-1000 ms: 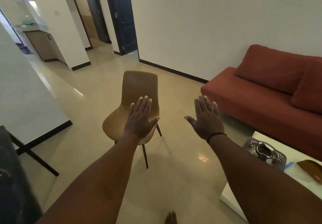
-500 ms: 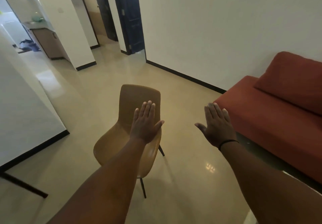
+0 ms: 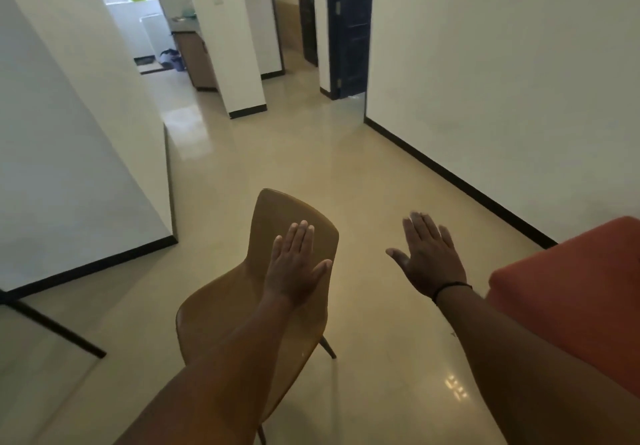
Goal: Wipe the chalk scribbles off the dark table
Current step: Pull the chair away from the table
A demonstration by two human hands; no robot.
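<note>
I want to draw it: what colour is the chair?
The chair is tan-brown with dark legs; the head view shows it.

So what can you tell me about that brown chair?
The chair is a tan-brown moulded shell, smooth and slightly shiny like plastic, with seat and rounded back in one piece. Thin dark legs splay out beneath; only two show. It stands upright on the glossy beige floor, its back pointing away from the camera. The left hand is held flat in front of its back; whether it touches cannot be told.
</note>
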